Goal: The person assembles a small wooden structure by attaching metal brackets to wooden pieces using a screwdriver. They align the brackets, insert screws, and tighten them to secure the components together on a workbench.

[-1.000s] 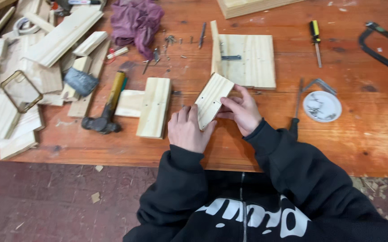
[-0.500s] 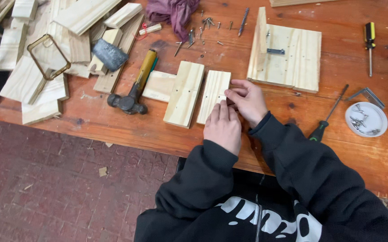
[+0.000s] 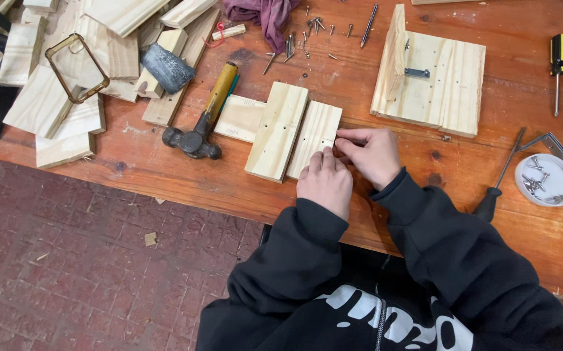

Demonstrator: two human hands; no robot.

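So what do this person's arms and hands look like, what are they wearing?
Both arms are covered by long black sleeves of a hooded sweatshirt, ending in ribbed cuffs at the wrists. The sweatshirt has large white lettering across the chest and a zip down the front. The left hand and the right hand are bare: no gloves, and no rings or watch that I can make out.

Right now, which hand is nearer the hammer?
Left. The left hand rests on the lower end of the small pine board, on the side toward the hammer. The right hand sits at that board's far edge, farther off.
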